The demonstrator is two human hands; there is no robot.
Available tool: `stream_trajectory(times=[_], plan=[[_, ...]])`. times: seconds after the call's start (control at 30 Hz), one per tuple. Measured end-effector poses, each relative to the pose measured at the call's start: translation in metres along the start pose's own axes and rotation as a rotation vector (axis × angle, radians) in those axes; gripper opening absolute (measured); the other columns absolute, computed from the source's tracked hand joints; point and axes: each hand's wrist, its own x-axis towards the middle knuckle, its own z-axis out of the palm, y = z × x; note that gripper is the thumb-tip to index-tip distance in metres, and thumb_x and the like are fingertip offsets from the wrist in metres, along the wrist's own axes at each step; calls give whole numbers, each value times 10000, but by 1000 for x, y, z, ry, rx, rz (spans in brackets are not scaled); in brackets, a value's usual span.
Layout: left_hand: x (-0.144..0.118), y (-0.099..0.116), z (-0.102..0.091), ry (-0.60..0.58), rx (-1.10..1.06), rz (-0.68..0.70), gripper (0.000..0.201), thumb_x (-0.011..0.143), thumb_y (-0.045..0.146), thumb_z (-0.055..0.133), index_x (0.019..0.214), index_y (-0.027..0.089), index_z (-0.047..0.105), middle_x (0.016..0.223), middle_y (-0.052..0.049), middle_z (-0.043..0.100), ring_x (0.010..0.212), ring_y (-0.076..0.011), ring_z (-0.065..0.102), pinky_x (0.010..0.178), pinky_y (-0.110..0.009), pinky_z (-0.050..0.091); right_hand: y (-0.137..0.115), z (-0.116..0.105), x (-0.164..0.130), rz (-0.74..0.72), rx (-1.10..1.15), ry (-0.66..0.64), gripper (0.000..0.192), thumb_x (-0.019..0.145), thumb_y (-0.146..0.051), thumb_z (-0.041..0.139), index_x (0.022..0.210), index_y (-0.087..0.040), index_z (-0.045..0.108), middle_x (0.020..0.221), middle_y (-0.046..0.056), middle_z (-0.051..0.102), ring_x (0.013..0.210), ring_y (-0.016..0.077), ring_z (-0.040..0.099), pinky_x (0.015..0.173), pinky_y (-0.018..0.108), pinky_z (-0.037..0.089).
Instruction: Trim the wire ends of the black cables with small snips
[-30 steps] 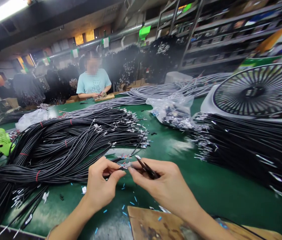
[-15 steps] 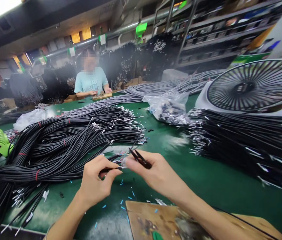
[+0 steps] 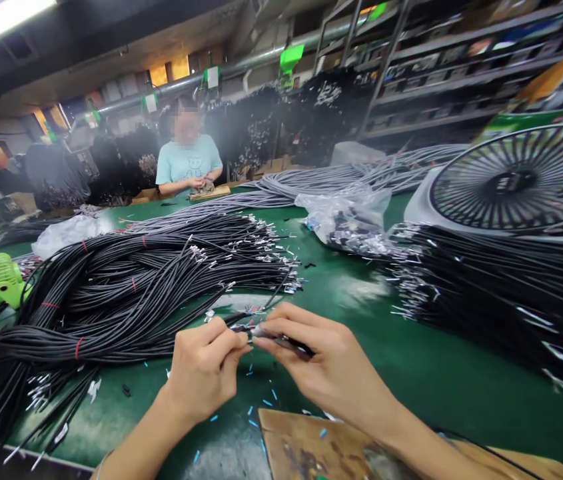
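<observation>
My left hand pinches the end of a black cable that runs off to the big pile of black cables on the left. Its small coloured wire ends stick out between my two hands. Black tweezers are gripped in my right hand, its fingertips touching the cable end right beside the left thumb. Both hands hover low over the green table, just beyond a worn wooden board.
A second stack of black cables lies at right under a round fan. A clear bag of parts and grey cables lie farther back. A green device sits at left. Another person works at the far end.
The tweezers, which stuck up from my right hand, now lie flat toward the cable end. My hands have closed together, fingertips meeting over the wire ends.
</observation>
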Motion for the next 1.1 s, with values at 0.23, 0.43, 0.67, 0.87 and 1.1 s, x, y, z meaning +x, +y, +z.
stream_trajectory(times=[0.23,0.43,0.67,0.87,1.1], plan=[[-7,11,18,23,147,-80,249,827,102,444,637,180,585,531,-19,510,481,-140,482,452,-254,295,4,0,2,222,142,46,186,762,-223,556,583,-178,539,542,-7,498,496,135,489,443,234,409],[-11,16,26,49,-59,-256,230,841,110,442,753,159,648,645,-40,601,532,-133,498,482,-240,328,-3,1,-4,-107,-22,130,206,777,-54,458,681,-170,598,616,25,565,496,118,516,426,213,402],[3,8,7,-64,-634,-647,348,864,239,419,567,130,565,498,20,455,454,-80,385,416,-186,279,-1,-2,-1,-225,56,78,270,730,-15,463,736,-181,675,663,39,640,516,117,549,444,207,426],[2,6,4,-204,-802,-626,308,821,236,459,556,127,571,476,38,395,423,-64,332,397,-177,247,1,2,13,380,586,-12,132,640,-244,659,546,-167,608,549,-1,559,531,126,523,508,238,455],[6,10,-1,-245,-784,-642,253,787,241,503,626,118,654,489,37,425,445,-67,340,411,-179,258,4,2,9,529,489,126,171,694,-317,604,624,-166,565,550,-25,499,487,103,438,483,234,383]])
